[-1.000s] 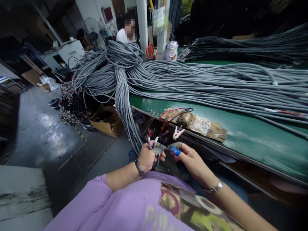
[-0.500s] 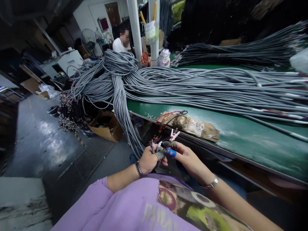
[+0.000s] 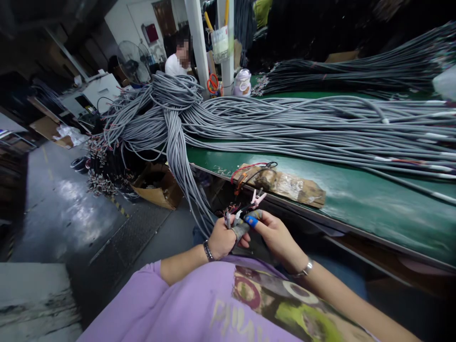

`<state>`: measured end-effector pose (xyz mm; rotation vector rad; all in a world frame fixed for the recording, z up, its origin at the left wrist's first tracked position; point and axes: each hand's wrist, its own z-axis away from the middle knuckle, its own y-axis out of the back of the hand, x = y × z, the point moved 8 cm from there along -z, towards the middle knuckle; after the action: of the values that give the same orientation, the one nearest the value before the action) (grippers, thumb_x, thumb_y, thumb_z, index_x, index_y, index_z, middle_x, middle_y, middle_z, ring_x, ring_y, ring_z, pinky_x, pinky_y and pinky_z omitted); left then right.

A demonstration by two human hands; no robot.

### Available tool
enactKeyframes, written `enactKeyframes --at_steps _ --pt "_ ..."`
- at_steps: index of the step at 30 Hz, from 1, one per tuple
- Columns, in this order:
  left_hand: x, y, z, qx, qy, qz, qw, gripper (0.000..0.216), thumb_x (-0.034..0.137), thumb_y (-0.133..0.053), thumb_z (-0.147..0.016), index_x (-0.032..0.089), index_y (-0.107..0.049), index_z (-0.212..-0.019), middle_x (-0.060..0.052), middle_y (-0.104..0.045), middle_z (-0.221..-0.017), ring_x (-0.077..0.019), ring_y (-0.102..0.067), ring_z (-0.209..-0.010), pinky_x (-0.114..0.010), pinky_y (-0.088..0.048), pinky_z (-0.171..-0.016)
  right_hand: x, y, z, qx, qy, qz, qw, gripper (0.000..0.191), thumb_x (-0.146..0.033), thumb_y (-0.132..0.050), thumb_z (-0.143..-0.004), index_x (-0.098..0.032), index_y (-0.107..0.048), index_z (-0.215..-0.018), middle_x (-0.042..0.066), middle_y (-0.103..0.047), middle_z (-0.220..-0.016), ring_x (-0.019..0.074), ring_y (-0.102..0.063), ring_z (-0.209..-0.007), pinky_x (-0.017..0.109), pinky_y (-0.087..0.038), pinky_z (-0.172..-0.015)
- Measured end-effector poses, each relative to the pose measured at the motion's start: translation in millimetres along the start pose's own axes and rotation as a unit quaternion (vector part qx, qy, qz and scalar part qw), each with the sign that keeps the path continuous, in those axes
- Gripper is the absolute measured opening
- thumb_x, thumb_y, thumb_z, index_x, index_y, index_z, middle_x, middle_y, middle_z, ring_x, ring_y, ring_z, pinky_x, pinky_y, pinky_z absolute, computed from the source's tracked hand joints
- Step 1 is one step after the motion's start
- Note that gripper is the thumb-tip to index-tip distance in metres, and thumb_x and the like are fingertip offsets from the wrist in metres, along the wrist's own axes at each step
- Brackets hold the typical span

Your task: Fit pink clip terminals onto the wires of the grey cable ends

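My left hand (image 3: 221, 238) is closed around the ends of several grey cables (image 3: 228, 218), whose thin coloured wires fan out above the fist. Grey tape or cloth wraps one of its digits. Fingers bent, my right hand (image 3: 280, 237) pinches at the same wire ends from the right; a blue cover sits on its thumb and grey covers on its fingers. What lies between those fingertips is too small to make out. Just above them is a pink clip (image 3: 257, 199) at the bench edge. The held cables trail up from a hanging grey bundle (image 3: 181, 166).
A thick spread of grey cables (image 3: 285, 126) covers the green bench (image 3: 342, 185). Near its edge lies a taped wooden block (image 3: 295, 185) with red and black leads. Darker cables lie behind. A cardboard box (image 3: 158, 190) stands on the floor at left; a person (image 3: 175, 64) sits beyond.
My right hand has shifted slightly left and closer to my left hand, its blue-covered thumb now nearer the wire ends. My left hand keeps its hold on the cables.
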<state>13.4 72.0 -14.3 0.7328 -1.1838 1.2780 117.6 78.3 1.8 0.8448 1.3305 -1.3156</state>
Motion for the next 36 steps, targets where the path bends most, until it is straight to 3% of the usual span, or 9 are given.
enactKeyframes --at_steps 9,18,26,31,36 --pt "2.2 9.1 0.9 0.058 -0.016 0.044 0.997 0.042 0.052 -0.073 -0.065 0.015 -0.053 -0.071 0.002 -0.057 -0.051 -0.0098 -0.053 -0.039 -0.019 -0.041 -0.040 5.5 -6.0 0.9 -0.027 -0.022 -0.040 0.999 0.036 -0.051 -0.072 -0.069 -0.021 -0.058 -0.082 0.000 -0.061 -0.060 0.0170 -0.057 -0.055 0.034 -0.046 -0.058" --pt "-2.7 9.2 0.4 0.042 -0.025 0.036 0.998 0.042 0.051 -0.073 -0.066 0.015 -0.054 -0.073 0.001 -0.060 -0.055 -0.0097 -0.054 -0.040 -0.021 -0.044 -0.041 6.1 3.6 0.1 0.006 -0.003 -0.015 1.000 0.034 -0.051 -0.073 -0.068 -0.021 -0.060 -0.076 0.000 -0.060 -0.059 0.0171 -0.054 -0.056 0.033 -0.045 -0.056" --pt "1.4 14.7 1.4 0.097 -0.028 0.073 0.992 0.043 0.051 -0.074 -0.064 0.015 -0.053 -0.074 0.003 -0.057 -0.051 -0.0087 -0.051 -0.037 -0.018 -0.038 -0.037 3.5 11.4 1.1 0.058 -0.004 0.016 0.998 0.035 -0.048 -0.079 -0.060 -0.019 -0.061 -0.067 0.000 -0.059 -0.060 0.0137 -0.049 -0.056 0.028 -0.041 -0.054" --pt "2.0 14.3 -0.5 0.101 -0.020 0.077 0.992 0.045 0.053 -0.074 -0.062 0.016 -0.052 -0.074 0.004 -0.055 -0.050 -0.0074 -0.048 -0.035 -0.019 -0.036 -0.037 4.5 13.5 0.4 0.072 -0.001 0.027 0.997 0.033 -0.047 -0.080 -0.059 -0.019 -0.062 -0.065 -0.001 -0.057 -0.060 0.0127 -0.046 -0.056 0.026 -0.038 -0.053" --pt "8.2 16.2 -1.5 0.100 -0.022 0.067 0.993 0.046 0.054 -0.075 -0.060 0.016 -0.052 -0.072 0.004 -0.055 -0.050 -0.0066 -0.048 -0.037 -0.018 -0.037 -0.037 7.6 13.9 0.8 0.021 -0.009 -0.012 1.000 0.028 -0.043 -0.077 -0.064 -0.019 -0.065 -0.072 0.001 -0.060 -0.066 0.0139 -0.049 -0.060 0.027 -0.042 -0.058"
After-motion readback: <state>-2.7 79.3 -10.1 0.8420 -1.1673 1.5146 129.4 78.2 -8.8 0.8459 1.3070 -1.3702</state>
